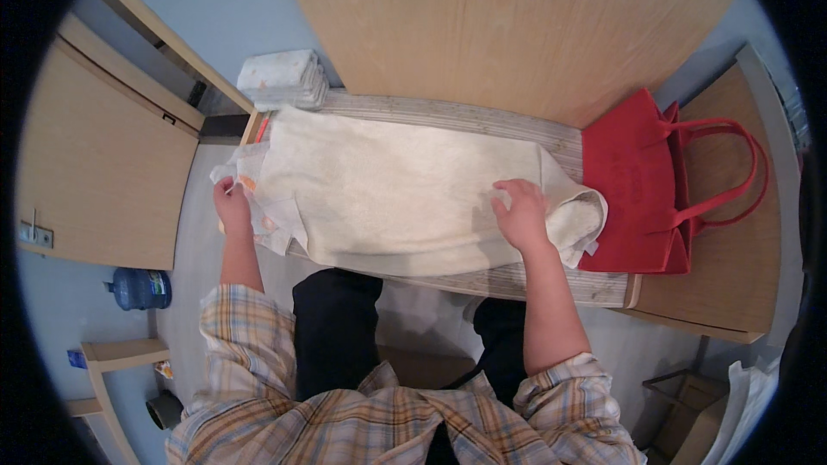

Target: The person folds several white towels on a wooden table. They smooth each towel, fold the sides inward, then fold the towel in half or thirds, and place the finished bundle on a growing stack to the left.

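Note:
A long cream towel-like cloth lies spread lengthwise across the bench before me. Its right end is rolled or folded into an open loop, with a small white tag. From under its left end sticks out a thin white cloth with orange print. My left hand pinches the edge of this printed cloth at the far left, fingertips together. Over the right part of the cream cloth is my right hand, thumb and forefinger apart, holding nothing; whether it touches the cloth is hard to tell.
A folded stack of printed white cloths sits at the bench's back left corner. To the right stands a red felt tote bag with raised handles. A wooden panel rises behind the striped bench top. A blue water jug lies at left.

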A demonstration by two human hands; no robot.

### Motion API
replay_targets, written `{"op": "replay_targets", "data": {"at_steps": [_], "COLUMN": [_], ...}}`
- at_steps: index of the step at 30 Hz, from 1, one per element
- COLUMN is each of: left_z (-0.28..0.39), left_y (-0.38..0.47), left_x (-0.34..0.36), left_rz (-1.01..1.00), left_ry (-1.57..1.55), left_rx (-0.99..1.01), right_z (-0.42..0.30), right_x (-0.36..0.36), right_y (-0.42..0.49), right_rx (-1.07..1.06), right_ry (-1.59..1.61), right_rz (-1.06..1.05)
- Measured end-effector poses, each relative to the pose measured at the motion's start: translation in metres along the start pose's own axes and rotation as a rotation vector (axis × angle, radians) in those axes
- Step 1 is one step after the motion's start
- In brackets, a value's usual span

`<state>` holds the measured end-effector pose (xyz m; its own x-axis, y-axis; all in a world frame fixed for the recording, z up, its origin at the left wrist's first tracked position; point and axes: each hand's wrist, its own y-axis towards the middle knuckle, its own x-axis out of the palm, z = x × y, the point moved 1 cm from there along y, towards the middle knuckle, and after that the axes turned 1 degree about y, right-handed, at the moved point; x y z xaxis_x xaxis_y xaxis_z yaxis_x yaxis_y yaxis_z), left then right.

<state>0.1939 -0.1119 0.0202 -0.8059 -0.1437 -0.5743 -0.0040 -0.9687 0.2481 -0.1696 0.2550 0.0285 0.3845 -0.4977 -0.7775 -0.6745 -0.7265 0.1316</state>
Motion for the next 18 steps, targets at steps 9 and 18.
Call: {"op": "replay_targets", "data": {"at_steps": [9,18], "left_z": [0.065,0.066], "left_y": [-0.204,-0.187], "left_x": [0.042,0.045], "left_rz": [-1.028,-1.067], "left_ry": [0.371,0.514], "left_rx": [0.7,0.737], "right_z": [-0.036,-0.018], "right_x": [0.043,0.07], "right_y": [-0.037,-0.066], "right_rx": [0.033,-0.11], "right_ry": [-0.392,-0.39], "right_rz": [-0.955,-0.608]}}
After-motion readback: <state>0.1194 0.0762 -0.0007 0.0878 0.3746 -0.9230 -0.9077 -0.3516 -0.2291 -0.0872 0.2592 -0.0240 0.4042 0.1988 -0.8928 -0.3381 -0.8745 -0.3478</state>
